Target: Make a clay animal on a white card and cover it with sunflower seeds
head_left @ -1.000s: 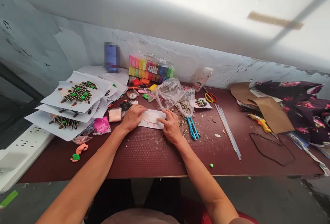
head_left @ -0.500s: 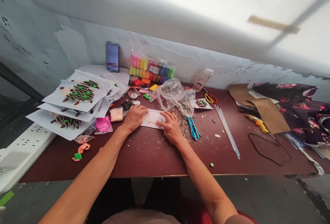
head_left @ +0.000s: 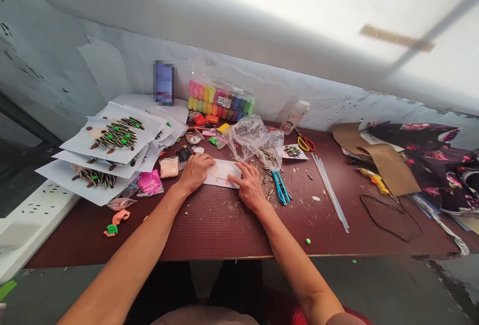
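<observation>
A small white card (head_left: 223, 181) lies flat on the table, with a pale flattened shape and short orange marks along its lower part. My left hand (head_left: 195, 171) rests over the card's left end, fingers extended together and touching it. On the right end lies my right hand (head_left: 250, 185), its fingers spread apart and their tips on the card. Just right of that hand are loose striped sunflower seeds (head_left: 266, 175) and a blue utility knife (head_left: 280, 188). A clear plastic bag (head_left: 245, 138) with seeds in it sits behind the hands.
Stacked sheets with seed hedgehogs (head_left: 112, 138) stand left, beside a power strip (head_left: 37, 210). Behind are a pack of coloured clay (head_left: 220, 100) and a bottle (head_left: 295, 115). Scissors (head_left: 306, 142), glue sticks (head_left: 331, 193), a yellow glue gun (head_left: 377, 180) and floral cloth (head_left: 434, 165) lie right.
My right hand's fingers have shifted very slightly on the card. My left hand and the things on the table stay where they were.
</observation>
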The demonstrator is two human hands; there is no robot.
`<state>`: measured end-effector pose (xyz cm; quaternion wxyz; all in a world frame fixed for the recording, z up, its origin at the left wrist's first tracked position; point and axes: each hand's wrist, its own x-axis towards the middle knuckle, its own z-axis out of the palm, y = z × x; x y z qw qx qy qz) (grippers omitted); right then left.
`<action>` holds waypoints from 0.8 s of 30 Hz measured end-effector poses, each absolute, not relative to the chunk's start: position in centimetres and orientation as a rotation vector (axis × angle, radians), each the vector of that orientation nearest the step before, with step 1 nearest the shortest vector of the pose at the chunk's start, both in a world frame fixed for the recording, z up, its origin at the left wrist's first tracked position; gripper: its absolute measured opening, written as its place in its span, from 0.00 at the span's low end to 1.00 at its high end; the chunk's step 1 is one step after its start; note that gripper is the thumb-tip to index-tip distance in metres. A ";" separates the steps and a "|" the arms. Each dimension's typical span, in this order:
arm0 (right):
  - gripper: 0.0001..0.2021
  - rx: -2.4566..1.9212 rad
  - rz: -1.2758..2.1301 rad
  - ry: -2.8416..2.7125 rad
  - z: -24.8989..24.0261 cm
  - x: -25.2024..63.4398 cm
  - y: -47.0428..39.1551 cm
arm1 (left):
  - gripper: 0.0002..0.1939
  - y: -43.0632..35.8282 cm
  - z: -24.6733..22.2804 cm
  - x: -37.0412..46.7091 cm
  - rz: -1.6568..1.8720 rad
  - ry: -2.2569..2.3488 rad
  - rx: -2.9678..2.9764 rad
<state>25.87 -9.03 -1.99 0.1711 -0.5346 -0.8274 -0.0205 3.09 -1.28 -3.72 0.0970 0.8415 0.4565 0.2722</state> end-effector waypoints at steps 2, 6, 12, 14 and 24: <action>0.23 -1.530 -0.069 -2.324 -2.0 25.8 -9.0 | 0.20 -1.3 -3.7 3.1 0.797 1.348 2.492; 0.21 -1.629 -0.082 -2.328 -2.0 25.6 -9.1 | 0.20 -1.4 -3.5 3.3 0.801 1.357 2.501; 0.20 -1.714 -0.042 -2.343 -1.6 25.4 -9.2 | 0.18 -1.6 -3.3 3.4 0.791 1.365 2.526; 0.19 -1.705 -0.037 -2.334 -1.6 25.4 -9.2 | 0.18 -1.7 -3.2 3.4 0.783 1.368 2.531; 0.21 -1.712 -0.089 -2.185 -2.4 26.1 -8.8 | 0.14 -1.5 -3.5 3.3 0.748 1.357 2.564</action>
